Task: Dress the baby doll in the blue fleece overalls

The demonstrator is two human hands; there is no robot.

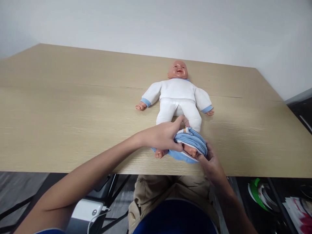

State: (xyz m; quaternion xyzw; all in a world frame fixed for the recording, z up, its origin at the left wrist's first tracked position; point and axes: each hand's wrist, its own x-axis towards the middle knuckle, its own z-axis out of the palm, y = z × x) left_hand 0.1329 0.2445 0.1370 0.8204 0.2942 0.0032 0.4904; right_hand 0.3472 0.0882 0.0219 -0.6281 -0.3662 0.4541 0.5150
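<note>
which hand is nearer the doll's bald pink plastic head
Left. The left hand is beside the doll's white trouser legs, below the bald pink plastic head; the right hand is farther away from it, gripping the right side of the bunched blue cloth.

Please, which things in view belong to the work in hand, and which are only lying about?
Work in hand:
doll, face up
bunched blue cloth around one doll foot
left hand and right hand, both holding the cloth

Only lying about:
white device, lower left
green and white round items, lower right
</note>
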